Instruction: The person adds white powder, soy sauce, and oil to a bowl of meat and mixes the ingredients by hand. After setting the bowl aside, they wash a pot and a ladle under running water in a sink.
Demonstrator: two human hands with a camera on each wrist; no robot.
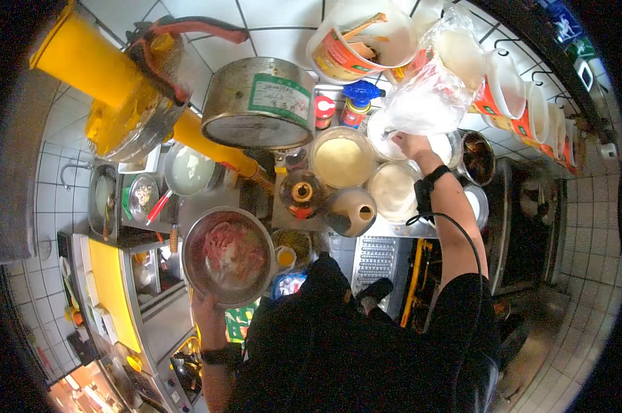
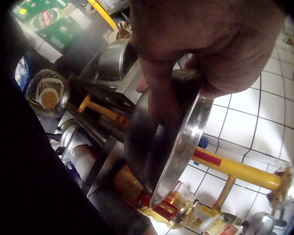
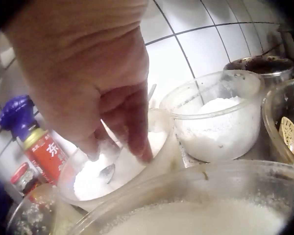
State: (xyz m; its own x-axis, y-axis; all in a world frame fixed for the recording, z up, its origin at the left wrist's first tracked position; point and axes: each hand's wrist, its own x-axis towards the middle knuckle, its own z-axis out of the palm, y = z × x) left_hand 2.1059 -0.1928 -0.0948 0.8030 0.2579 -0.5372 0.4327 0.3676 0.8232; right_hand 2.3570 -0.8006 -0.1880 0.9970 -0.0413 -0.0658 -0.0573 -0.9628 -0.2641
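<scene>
My left hand [image 1: 209, 308] grips the edge of a round metal bowl [image 1: 260, 277], with fingers under its outside in the left wrist view. Raw pinkish meat with something white on it [image 1: 229, 249] lies inside the bowl. My right hand [image 3: 95, 93] reaches down into a translucent tub [image 3: 172, 152] of white powder [image 3: 85, 182], thumb and fingertips apart at the powder. A small metal spoon [image 3: 108, 172] lies in the powder between the fingertips. Behind it stands another tub [image 3: 252, 122] of white powder.
A tub of pale liquid [image 3: 201, 218] stands in front of the powder tub. A large metal pot [image 1: 232, 103] and a yellow pipe [image 1: 218, 149] are at the back left. A clear plastic bag [image 1: 431, 103] hangs over the powder tubs. A blue-capped red bottle [image 3: 44, 156] stands beside them.
</scene>
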